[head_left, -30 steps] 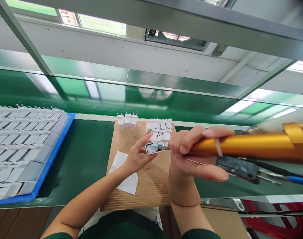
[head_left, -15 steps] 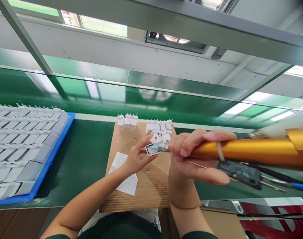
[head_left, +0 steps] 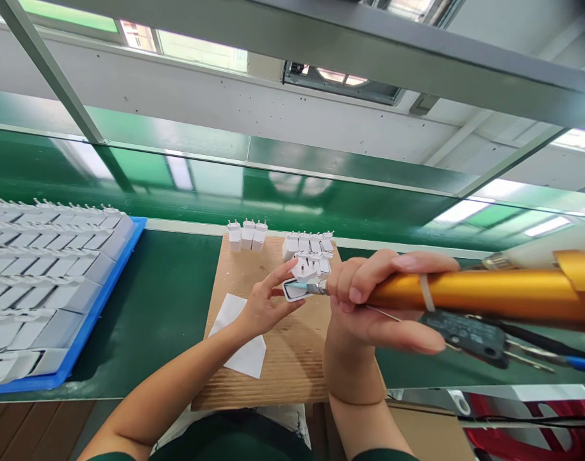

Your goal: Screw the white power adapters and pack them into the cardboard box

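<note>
Fingers and thumb of my left hand grip a white open-ended plug housing above the wooden board. Wrapped round an orange cylindrical tool is my right hand. The tool's pale blue tip lies at the opening of the housing. Strapped under the tool is a black switch with wires. White plug pieces with pins stand in rows just beyond the hands. Three more white plugs stand at the board's back left. A white paper sheet lies partly under my left forearm.
On the left, a blue tray holds many white plugs in rows on the green table. A metal frame bar slants at the upper left. Below the table at right are a cardboard box and red parts.
</note>
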Tool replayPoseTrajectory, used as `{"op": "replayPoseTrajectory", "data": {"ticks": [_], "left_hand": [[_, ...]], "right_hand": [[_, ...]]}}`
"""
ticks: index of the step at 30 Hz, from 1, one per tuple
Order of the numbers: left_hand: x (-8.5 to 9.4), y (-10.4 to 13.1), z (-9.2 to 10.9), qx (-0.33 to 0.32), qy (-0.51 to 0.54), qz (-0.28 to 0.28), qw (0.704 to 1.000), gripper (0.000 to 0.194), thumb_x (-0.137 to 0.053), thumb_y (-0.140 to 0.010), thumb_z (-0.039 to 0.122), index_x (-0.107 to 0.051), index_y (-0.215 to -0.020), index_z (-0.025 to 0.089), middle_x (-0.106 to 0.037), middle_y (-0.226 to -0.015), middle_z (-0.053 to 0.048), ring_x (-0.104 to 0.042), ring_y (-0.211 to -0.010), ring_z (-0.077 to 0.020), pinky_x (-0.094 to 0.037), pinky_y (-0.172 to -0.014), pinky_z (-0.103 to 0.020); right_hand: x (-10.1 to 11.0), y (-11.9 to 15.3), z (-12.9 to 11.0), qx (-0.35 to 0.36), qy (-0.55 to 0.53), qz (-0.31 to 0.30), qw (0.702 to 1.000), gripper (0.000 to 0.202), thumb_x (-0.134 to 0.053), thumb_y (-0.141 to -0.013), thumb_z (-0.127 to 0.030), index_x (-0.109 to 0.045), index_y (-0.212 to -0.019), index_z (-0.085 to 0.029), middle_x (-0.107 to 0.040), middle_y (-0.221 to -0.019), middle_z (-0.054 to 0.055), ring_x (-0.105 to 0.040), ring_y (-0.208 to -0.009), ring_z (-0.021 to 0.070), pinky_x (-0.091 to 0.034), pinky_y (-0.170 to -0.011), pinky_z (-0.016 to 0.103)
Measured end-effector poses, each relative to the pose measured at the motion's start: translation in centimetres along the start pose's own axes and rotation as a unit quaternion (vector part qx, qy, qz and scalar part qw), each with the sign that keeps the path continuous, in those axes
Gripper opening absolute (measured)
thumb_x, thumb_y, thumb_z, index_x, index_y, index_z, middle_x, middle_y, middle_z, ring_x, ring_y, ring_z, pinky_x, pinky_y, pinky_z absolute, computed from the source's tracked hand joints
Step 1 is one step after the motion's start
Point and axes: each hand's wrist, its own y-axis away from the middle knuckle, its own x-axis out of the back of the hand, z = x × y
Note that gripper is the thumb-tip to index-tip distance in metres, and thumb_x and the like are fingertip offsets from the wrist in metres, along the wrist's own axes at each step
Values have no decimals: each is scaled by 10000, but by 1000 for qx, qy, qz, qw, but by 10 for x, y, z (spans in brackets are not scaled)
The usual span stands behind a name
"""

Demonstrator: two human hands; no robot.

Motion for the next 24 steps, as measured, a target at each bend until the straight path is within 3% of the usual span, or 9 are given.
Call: {"op": "replayPoseTrajectory", "data": {"ticks": [6,24], "left_hand": [[0,-1,0,3,2,0,1000,714,-763,-802,290,-472,-1454,274,-636,-1346,-86,-610,-1226,-261,-583,-885,-305],[2,0,0,2,-20,3,1000,672,-758,-810,311,-506,-1432,269,-615,-1361,-89,-621,-1199,-254,-583,-922,-334]], "right_hand": [[-1,1,0,3,-9,8,1000,406,-744,-795,-495,-627,-1031,-187,-508,-577,-83,-373,-321,41,-358,-275,171],[-1,0,-2,-1,46,15,999,386,-695,-805,-571,-599,-1000,-251,-468,-532,-98,-291,-275,45,-314,-242,177]]}}
